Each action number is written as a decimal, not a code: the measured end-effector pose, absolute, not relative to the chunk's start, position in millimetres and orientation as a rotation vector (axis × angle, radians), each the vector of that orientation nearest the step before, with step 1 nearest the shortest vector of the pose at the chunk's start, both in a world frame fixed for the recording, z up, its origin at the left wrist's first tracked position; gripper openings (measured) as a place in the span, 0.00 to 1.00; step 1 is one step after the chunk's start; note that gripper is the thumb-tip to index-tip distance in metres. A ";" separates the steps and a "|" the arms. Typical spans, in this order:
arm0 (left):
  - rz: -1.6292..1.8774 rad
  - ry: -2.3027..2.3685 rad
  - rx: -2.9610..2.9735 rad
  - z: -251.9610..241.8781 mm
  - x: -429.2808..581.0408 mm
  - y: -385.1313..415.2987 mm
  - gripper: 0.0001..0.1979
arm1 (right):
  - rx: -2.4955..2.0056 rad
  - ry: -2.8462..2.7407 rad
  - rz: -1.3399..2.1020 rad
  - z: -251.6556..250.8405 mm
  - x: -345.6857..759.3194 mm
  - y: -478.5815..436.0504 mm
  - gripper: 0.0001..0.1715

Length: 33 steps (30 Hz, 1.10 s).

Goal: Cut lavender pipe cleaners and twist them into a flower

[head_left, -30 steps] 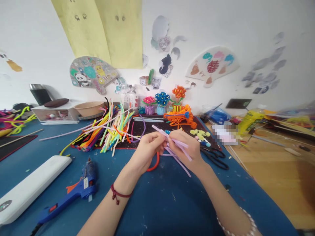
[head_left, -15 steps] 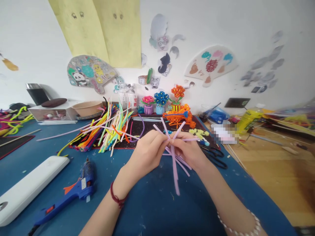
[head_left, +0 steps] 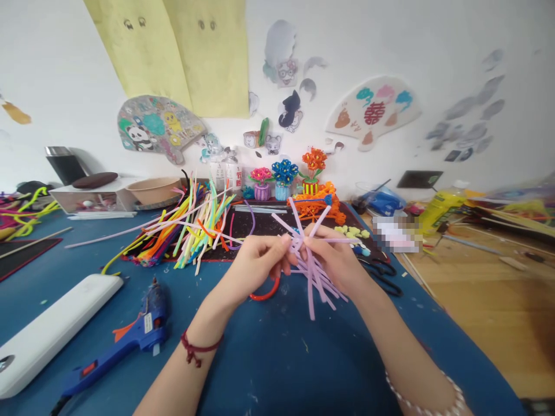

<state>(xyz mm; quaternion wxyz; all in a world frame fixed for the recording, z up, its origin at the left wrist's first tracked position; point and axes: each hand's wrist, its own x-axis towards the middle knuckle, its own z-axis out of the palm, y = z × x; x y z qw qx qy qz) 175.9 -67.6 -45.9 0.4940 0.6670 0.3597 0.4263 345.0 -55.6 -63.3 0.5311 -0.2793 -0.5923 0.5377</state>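
Note:
Light purple pipe cleaners (head_left: 319, 277) spread like a star from a bunched middle, held above the blue mat. My right hand (head_left: 332, 254) pinches this bunch at its centre, several stems sticking out upward, rightward and down. At the left side of the bunch is my left hand (head_left: 262, 260), thumb and fingers closed together at its edge; its fingertips partly cover one another. A red ring-shaped handle (head_left: 265, 293) shows below my left hand; the rest of it is hidden behind the hands. Black scissor handles (head_left: 384, 277) lie to the right of my right hand.
A blue glue gun (head_left: 147, 323) and a long white device (head_left: 56, 329) lie at left on the blue mat (head_left: 277, 370). Behind are a colourful pipe cleaner pile (head_left: 195, 225), small flower pots (head_left: 282, 190), orange pieces (head_left: 333, 208) and a yellow bottle (head_left: 444, 208).
My left hand has shifted slightly left and down from the centre. The purple stems have tilted, showing more strands below. The red handle has come into view.

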 end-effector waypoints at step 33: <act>1.087 0.775 1.278 -44.1 164.2 -62.9 0.11 | -0.714 -1.553 1.366 -62.9 341.6 -58.8 0.12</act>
